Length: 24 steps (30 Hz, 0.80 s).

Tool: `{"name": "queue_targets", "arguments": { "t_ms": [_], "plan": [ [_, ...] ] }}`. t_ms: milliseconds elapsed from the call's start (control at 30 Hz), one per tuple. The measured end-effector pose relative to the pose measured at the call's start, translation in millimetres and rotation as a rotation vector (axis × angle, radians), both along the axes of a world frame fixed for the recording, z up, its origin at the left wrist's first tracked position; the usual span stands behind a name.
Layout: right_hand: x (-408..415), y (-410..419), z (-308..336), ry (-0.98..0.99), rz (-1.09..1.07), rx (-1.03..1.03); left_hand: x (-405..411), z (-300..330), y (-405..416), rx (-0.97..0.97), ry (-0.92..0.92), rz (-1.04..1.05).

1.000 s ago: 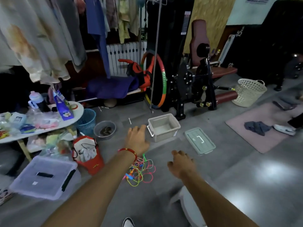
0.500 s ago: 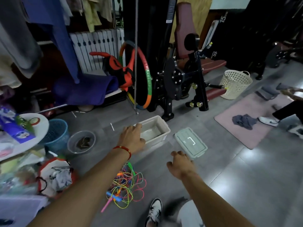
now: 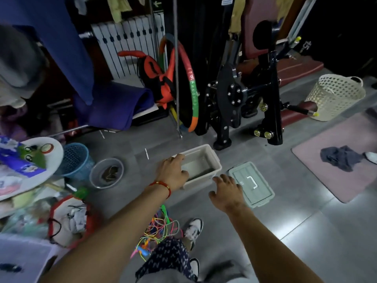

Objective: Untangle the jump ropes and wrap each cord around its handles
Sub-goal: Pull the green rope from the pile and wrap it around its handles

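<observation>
Left hand (image 3: 172,172) is on the near left corner of the white bin (image 3: 212,160), fingers curled over its rim and grasping it; a red bracelet (image 3: 162,185) sits on that wrist. Right hand (image 3: 226,192) is over the floor just right of the bin's near side, fingers spread and relaxed, holding nothing; whether it touches the bin cannot be told. The grey-green lid (image 3: 252,183) lies flat on the floor, just right of the bin and of the right hand. The jump ropes (image 3: 158,229) lie in a tangled, many-coloured heap on the floor, near of the bin, beneath the left forearm and beside a black-and-white shoe (image 3: 193,227). To the left stand a blue basket (image 3: 76,158) and a grey bowl (image 3: 107,172). A cream basket (image 3: 334,97) stands at far right.
</observation>
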State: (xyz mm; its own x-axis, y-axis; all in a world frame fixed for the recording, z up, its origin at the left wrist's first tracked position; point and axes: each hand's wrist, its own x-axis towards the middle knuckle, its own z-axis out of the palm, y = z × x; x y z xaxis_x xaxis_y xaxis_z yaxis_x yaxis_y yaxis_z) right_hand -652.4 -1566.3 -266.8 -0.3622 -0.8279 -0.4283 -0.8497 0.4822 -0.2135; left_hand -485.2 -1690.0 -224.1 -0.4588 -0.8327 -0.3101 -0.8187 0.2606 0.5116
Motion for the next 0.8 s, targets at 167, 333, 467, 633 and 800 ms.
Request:
{"name": "queue_targets", "arguments": {
  "t_ms": [167,333,467,633,800],
  "plan": [
    [-68.2,-49.2,-22.9,-0.089,0.128,0.163,-54.5,-43.3,-44.3,0.164,0.031,0.133],
    [-113.0,-89.1,-30.6,-0.071,0.182,0.207,-102.7,-80.4,-85.1,0.289,0.016,0.173],
    [-136.8,-123.7,-42.4,-0.075,0.210,0.226,-124.6,-97.2,-109.4,0.332,0.012,0.195],
    [-153.7,-155.1,-69.5,-0.078,0.307,0.211,-125.3,-105.9,-116.3,0.252,0.039,0.300],
    [-163.6,-178.9,-132.6,-0.087,0.419,0.243,-105.5,-139.4,-93.4,0.097,-0.008,0.471]
  ]
}}
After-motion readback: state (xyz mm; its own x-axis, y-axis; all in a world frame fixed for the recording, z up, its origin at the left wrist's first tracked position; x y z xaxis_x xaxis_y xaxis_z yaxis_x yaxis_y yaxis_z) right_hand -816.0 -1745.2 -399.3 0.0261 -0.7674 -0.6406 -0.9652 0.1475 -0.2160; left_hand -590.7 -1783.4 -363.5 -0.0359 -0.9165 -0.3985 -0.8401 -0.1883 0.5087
